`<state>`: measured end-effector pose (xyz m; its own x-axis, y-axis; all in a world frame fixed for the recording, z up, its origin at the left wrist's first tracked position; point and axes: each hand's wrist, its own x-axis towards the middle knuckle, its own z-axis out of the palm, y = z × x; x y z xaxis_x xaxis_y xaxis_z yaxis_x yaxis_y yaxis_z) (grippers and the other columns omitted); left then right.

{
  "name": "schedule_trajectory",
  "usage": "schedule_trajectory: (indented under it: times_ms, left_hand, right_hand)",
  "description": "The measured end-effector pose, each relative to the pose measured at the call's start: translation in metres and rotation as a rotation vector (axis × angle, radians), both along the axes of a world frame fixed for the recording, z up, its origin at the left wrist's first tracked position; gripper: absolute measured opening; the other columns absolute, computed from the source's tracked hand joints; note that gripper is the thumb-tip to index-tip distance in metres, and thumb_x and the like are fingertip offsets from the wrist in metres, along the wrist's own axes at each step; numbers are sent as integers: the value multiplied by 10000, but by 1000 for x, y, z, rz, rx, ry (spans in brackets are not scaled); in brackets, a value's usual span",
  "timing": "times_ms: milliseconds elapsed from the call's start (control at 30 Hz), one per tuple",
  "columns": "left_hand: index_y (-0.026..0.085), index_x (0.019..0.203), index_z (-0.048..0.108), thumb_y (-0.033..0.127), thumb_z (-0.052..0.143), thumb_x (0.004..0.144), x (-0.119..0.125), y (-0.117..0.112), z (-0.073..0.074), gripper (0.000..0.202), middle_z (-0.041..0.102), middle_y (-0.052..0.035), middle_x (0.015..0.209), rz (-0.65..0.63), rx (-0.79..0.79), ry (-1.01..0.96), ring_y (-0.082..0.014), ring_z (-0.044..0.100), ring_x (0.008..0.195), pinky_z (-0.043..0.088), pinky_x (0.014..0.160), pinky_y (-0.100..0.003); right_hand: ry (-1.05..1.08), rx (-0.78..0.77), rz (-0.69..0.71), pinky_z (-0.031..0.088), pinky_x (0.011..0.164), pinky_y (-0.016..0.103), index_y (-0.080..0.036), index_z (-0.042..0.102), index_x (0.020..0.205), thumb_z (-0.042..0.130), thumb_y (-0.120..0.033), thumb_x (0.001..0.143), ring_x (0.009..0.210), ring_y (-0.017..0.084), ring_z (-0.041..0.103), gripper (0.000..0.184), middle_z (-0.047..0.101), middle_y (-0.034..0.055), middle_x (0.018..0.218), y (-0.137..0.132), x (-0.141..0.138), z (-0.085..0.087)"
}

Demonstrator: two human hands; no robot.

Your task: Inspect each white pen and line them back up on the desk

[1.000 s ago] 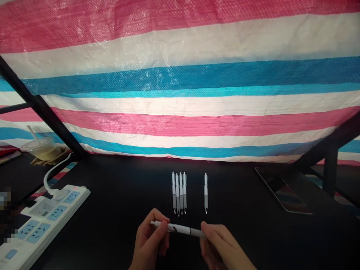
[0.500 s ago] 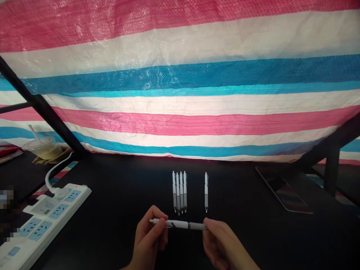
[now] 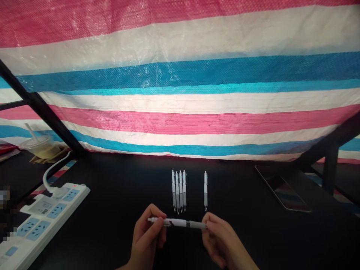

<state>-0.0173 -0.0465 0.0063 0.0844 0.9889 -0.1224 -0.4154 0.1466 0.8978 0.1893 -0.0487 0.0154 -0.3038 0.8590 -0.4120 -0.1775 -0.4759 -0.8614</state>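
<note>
White, apparently retractable pen (image 3: 177, 223)

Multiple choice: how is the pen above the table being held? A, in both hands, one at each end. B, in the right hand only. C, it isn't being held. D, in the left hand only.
A. The left hand grips the pen near one end, while the right hand pinches the other end.

Left hand (image 3: 146, 233) and right hand (image 3: 221, 238) hold a pen (image 3: 180, 223).

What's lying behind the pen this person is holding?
Four white pens side by side and a fifth apart lie on the black table. The left hand covers part of the held pen.
</note>
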Motion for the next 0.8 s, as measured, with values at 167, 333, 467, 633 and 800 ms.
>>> schedule_trajectory:
  times_ms: [167,333,467,633,800]
  left_hand:
    - [162,795,601,381,622,843,0,0,1,225,515,33,478,-2,-10,1,-70,405,437,251,447,-191]
    - [165,802,607,377,625,843,-1,-1,1,217,519,34,491,-11,-4,11,-68,411,439,257,443,-184]
    - [167,806,610,379,623,843,-1,0,1,216,525,31,492,-14,-1,1,-69,421,444,268,449,-182]
    - [168,800,605,379,631,837,0,1,3,216,521,34,481,11,-5,4,-69,415,443,268,452,-184]
    - [166,801,601,390,639,834,-1,4,3,229,499,43,481,26,1,49,-69,393,442,267,448,-188]
  right_hand:
    - [-24,-8,-11,96,315,187,-203,430,609,566,-607,774,271,20,250,457,442,-78,387,1,0,1]
    - [-26,-27,35,117,318,182,-180,503,677,452,-625,848,280,29,303,479,465,-62,404,-2,-1,10]
    - [-39,21,-3,158,343,176,-187,469,674,542,-594,833,307,19,322,444,472,-72,450,-4,-3,13]
    - [77,22,-44,250,349,172,-193,492,762,651,-547,770,343,54,440,387,536,-59,538,-4,-3,9]
    - [142,-24,-155,313,387,186,-194,497,755,671,-406,758,410,83,501,274,558,-44,574,-6,-1,14]
